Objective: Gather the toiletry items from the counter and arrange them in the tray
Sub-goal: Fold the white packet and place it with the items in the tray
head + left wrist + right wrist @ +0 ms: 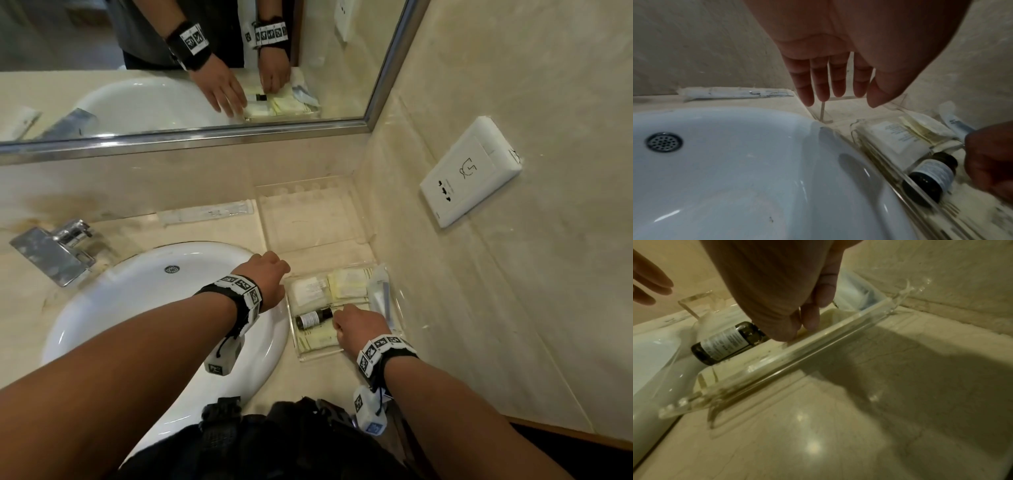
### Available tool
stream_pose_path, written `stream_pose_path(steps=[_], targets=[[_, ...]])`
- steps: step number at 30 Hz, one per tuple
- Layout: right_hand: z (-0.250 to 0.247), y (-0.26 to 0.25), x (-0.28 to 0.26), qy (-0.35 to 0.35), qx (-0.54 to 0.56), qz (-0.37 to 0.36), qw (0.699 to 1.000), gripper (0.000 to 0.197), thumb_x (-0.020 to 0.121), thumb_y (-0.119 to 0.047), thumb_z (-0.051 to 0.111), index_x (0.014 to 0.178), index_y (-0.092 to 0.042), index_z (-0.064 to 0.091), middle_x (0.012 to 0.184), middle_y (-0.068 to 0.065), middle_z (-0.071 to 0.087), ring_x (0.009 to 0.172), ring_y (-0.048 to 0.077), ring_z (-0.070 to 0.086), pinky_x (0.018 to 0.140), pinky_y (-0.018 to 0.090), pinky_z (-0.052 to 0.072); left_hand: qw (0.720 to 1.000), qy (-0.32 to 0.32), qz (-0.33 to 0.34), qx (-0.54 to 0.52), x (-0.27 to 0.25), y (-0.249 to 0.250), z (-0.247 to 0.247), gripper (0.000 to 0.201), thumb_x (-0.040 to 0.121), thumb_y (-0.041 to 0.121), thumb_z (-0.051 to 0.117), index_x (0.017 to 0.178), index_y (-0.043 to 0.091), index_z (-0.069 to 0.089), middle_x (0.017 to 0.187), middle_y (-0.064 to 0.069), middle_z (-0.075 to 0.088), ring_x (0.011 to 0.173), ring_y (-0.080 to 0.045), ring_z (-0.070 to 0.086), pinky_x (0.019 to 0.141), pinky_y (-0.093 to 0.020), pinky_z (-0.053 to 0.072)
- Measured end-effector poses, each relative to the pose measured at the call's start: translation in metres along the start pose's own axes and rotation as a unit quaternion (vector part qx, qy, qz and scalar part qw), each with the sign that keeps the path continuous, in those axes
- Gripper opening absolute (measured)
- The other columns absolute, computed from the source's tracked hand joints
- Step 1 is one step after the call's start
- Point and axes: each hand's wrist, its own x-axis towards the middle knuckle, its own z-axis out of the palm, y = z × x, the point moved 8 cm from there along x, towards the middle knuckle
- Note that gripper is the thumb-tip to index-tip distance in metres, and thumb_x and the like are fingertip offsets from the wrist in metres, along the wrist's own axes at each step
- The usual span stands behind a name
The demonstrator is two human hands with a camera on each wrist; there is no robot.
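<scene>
We note a clear acrylic tray [317, 354] on the bench's right part, between the white sink [102, 308] and the side wall. Inside lie a dark bottle [313, 318] on its side, white label print too blurred to read, a white sachet [306, 291], pale yellow packets [349, 282] and a wrapped toothbrush [380, 291]. Right hand [359, 330] fingers [812, 316] are curled down into the tray beside the bottle's cap; grasp unclear. Left hand [838, 48] hovers, fingers straight, holding nothing.

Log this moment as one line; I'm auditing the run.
left hand open above sink edge | right hand fingers in tray by dark bottle | wrapped item on counter
</scene>
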Motion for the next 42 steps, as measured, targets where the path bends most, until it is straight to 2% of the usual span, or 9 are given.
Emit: stream_pose_path(steps=[6,12,22,25,29,31,34,38,42], targets=[[-0.019,-0.024,0.008,0.012,0.058,-0.017,0.998,0.016,0.089,-0.029,0.045,0.092,-0.027,0.061,0.093,-0.004,0.062,0.075,0.021,0.061,0.070,0.036,0.053,1.000,0.004,-0.027,-0.008,-0.001,-0.027,-0.001,0.048,0.091,0.031,0.049,0.139,0.027,0.045,0.143,0.000,0.041,0.127,-0.025,0.041,0.097,-0.040,0.046],[-0.069,-0.072,0.048,0.065,0.109,-0.058,0.990,0.022,0.091,-0.034,0.046,0.102,-0.032,0.064,0.102,-0.009,0.063,0.086,0.017,0.063,0.077,0.035,0.051,0.998,0.015,-0.067,-0.009,-0.003,-0.058,-0.009,0.045,0.093,0.032,0.048,0.138,0.026,0.046,0.142,-0.001,0.041,0.129,-0.025,0.038,0.099,-0.043,0.045],[-0.133,-0.185,0.171,0.098,0.091,-0.143,0.981,0.045,0.089,-0.024,0.054,0.134,-0.027,0.059,0.143,-0.003,0.047,0.131,0.020,0.044,0.099,0.036,0.045,0.977,0.086,-0.183,-0.068,-0.018,-0.177,-0.038,0.060,0.088,0.033,0.053,0.145,0.025,0.036,0.153,-0.004,0.030,0.138,-0.027,0.029,0.108,-0.042,0.039],[-0.138,-0.208,0.214,0.086,0.057,-0.136,0.985,0.056,0.089,-0.023,0.055,0.144,-0.021,0.049,0.155,0.001,0.037,0.140,0.025,0.036,0.110,0.039,0.040,0.967,0.106,-0.216,-0.087,-0.020,-0.210,-0.042,0.063,0.087,0.031,0.053,0.147,0.025,0.033,0.155,-0.004,0.028,0.138,-0.028,0.028,0.109,-0.042,0.038],[-0.133,-0.224,0.261,0.051,0.056,-0.110,0.991,0.063,0.088,-0.019,0.051,0.150,-0.019,0.037,0.161,0.005,0.030,0.146,0.027,0.030,0.114,0.042,0.037,0.957,0.098,-0.244,-0.121,-0.019,-0.239,-0.032,0.064,0.086,0.029,0.052,0.146,0.025,0.032,0.155,-0.006,0.028,0.137,-0.029,0.029,0.111,-0.042,0.035],[-0.128,-0.227,0.272,0.036,0.038,-0.106,0.993,0.068,0.087,-0.016,0.050,0.153,-0.020,0.033,0.161,0.007,0.031,0.147,0.027,0.029,0.114,0.044,0.037,0.954,0.093,-0.251,-0.135,-0.017,-0.244,-0.022,0.063,0.086,0.029,0.053,0.146,0.024,0.033,0.154,-0.006,0.030,0.136,-0.030,0.031,0.111,-0.041,0.036],[-0.123,-0.231,0.275,0.049,-0.035,-0.112,0.992,0.068,0.081,-0.015,0.058,0.146,-0.021,0.040,0.152,0.012,0.037,0.139,0.031,0.036,0.100,0.046,0.046,0.958,0.094,-0.242,-0.119,-0.015,-0.242,-0.011,0.063,0.085,0.030,0.055,0.144,0.024,0.035,0.149,-0.005,0.036,0.132,-0.029,0.036,0.108,-0.041,0.038],[-0.117,-0.231,0.274,0.063,-0.080,-0.116,0.988,0.051,0.076,-0.012,0.062,0.126,-0.018,0.052,0.128,0.009,0.052,0.113,0.031,0.051,0.086,0.041,0.049,0.962,0.101,-0.233,-0.096,-0.015,-0.237,-0.007,0.062,0.085,0.032,0.056,0.144,0.024,0.036,0.149,-0.006,0.037,0.133,-0.028,0.037,0.108,-0.040,0.038],[-0.115,-0.231,0.265,0.064,-0.084,-0.133,0.986,0.037,0.081,-0.011,0.055,0.117,-0.016,0.057,0.118,0.006,0.057,0.107,0.028,0.054,0.083,0.039,0.043,0.960,0.102,-0.229,-0.120,-0.025,-0.235,-0.010,0.061,0.087,0.030,0.054,0.145,0.025,0.034,0.152,-0.005,0.031,0.137,-0.028,0.031,0.110,-0.039,0.037]])
